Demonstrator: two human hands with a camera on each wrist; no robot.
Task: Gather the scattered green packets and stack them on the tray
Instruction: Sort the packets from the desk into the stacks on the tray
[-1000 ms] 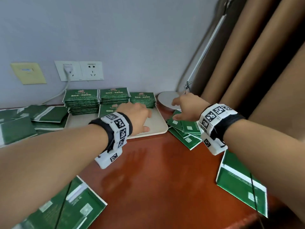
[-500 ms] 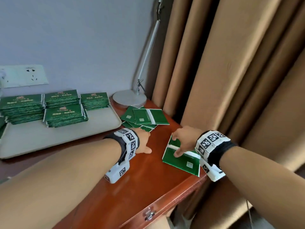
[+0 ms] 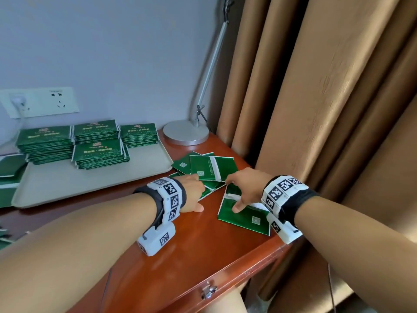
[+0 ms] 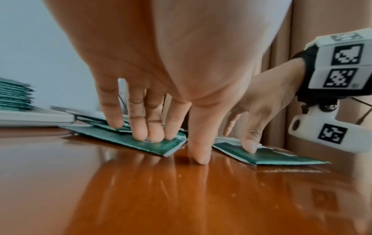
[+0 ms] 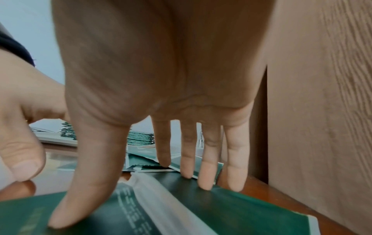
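Observation:
Several green packets point(image 3: 203, 168) lie loosely overlapped on the brown table, right of the beige tray point(image 3: 94, 179). My left hand point(image 3: 194, 193) presses straight fingers point(image 4: 141, 130) on the pile's near packet point(image 4: 141, 143), its thumb touching the tabletop. A single packet point(image 3: 246, 216) lies near the table's right edge. My right hand point(image 3: 241, 188) is spread on it, thumb and fingertips point(image 5: 205, 179) pressing down on this packet point(image 5: 181, 206). Neat stacks of packets point(image 3: 99, 152) stand on the tray's far part.
A lamp's round metal base point(image 3: 186, 132) sits at the back, against tan curtains point(image 3: 316, 86) close on the right. The table's edge with a drawer knob point(image 3: 208, 290) is near me. More green packets point(image 3: 9, 170) lie left of the tray.
My view has swung right, away from the tray. Both hands moved from the tray area; since half a second ago they have slid farther in, onto the loose packets.

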